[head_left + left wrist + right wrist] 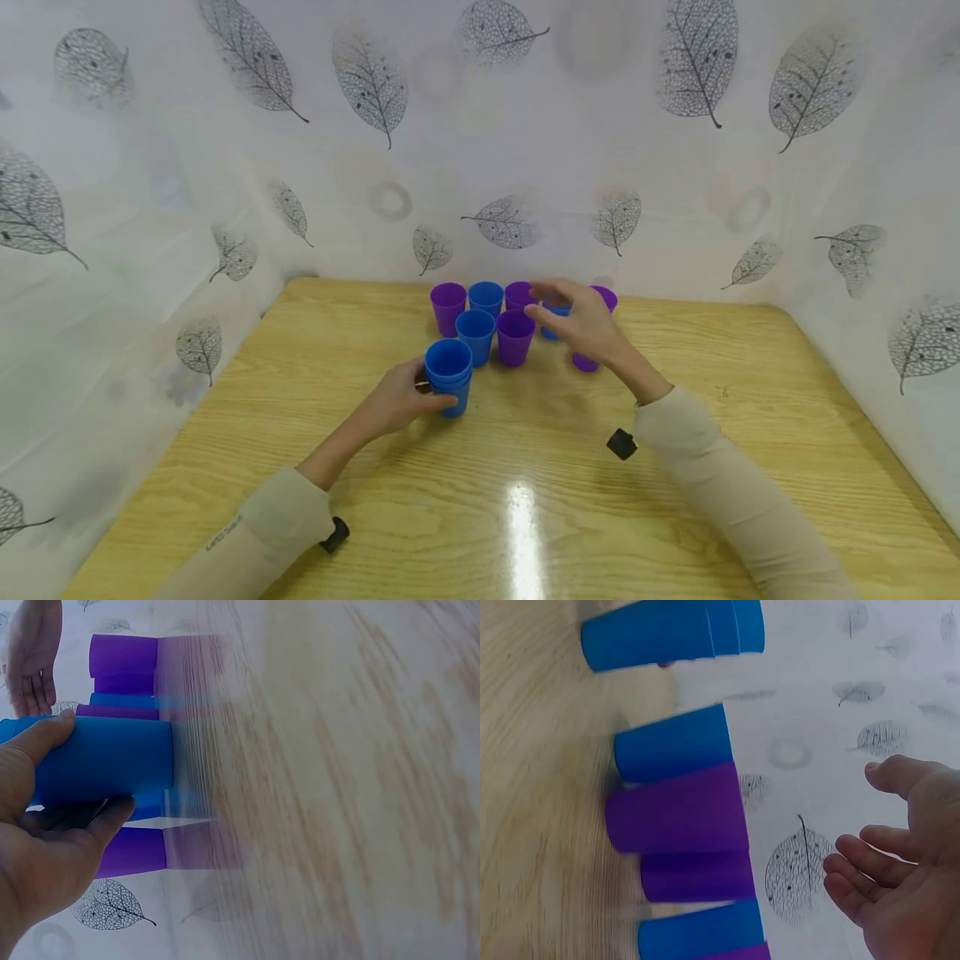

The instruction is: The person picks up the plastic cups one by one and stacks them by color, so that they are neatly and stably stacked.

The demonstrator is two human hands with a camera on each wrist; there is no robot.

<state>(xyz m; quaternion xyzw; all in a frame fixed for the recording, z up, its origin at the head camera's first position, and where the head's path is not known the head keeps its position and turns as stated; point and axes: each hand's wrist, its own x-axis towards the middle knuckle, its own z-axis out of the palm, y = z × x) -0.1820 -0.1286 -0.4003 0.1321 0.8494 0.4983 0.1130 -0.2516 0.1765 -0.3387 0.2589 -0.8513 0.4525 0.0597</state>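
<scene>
My left hand (397, 402) grips a short stack of nested blue cups (453, 398), thumb on the near side and fingers around the far side. In the left wrist view the stack (112, 757) stands upright, its base close over the table. My right hand (583, 323) is raised over the cups at the right, fingers apart and holding nothing. In the right wrist view the same hand (911, 862) shows a bare palm beside the cup rims. Nearest to it are a front purple cup (515, 342) and a blue cup (551, 332), partly hidden by the hand.
A front blue cup (476, 340) stands beside the front purple one. Behind are a purple cup (448, 312), a blue cup (486, 297) and another purple cup (517, 295). More purple (587, 363) shows past the right wrist. A leaf-patterned cloth (337, 225) borders the wooden table (315, 350).
</scene>
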